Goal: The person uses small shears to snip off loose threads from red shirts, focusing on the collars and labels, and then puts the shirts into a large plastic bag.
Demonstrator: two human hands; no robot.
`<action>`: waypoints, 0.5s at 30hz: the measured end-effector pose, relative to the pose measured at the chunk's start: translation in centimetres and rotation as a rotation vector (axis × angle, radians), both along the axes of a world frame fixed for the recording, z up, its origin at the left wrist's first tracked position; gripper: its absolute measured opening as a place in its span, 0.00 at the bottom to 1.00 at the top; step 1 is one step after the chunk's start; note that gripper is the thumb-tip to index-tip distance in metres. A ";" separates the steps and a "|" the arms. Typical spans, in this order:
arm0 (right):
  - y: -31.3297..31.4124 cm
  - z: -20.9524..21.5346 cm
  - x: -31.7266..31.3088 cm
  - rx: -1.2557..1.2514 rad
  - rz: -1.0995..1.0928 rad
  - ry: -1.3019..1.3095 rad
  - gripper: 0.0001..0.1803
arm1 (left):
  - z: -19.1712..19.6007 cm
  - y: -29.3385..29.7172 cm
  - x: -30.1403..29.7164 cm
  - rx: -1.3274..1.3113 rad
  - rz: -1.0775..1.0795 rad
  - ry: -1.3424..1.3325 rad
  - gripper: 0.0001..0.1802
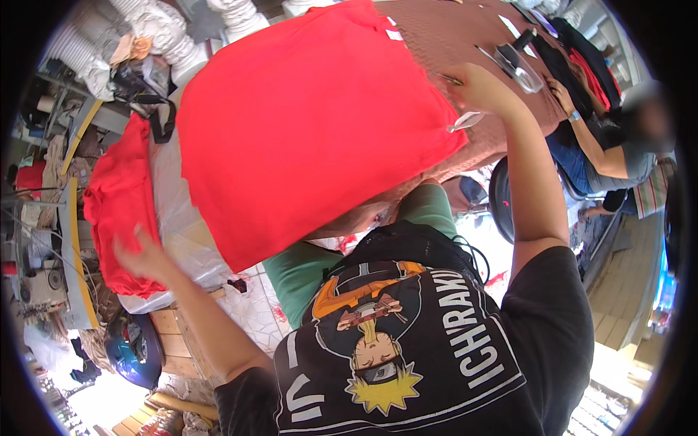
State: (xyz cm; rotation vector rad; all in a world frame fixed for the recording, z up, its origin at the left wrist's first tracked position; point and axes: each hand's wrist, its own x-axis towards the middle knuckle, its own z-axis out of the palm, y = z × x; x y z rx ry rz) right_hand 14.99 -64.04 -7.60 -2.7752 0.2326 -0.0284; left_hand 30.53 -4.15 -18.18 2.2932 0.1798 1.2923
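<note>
A large piece of red fabric point(313, 131) lies flat over the table in front of me, one edge hanging toward my lap. My right hand point(483, 89) is at the fabric's right edge, closed around a small pointed metal tool point(451, 78) that looks like thread snips. Below that hand, a white tag point(465, 120) sticks out from the fabric's corner. My left hand point(142, 254) is blurred, with its fingers apart, in front of a crumpled red cloth point(120, 196) at the table's left end. Whether it touches that cloth I cannot tell.
A brown quilted cover point(443, 29) spreads under the fabric's right side, with a clear plastic container point(520, 69) on it. Another person point(611, 156) works at the right with dark cloth. White balusters point(160, 33) stand behind the table. At the left are shelves and a dark helmet point(134, 349).
</note>
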 end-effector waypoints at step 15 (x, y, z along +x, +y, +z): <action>-11.2 5.9 -6.5 -0.190 -0.079 0.449 0.12 | 0.2 -35.5 -12.1 -0.021 -1.433 0.787 0.09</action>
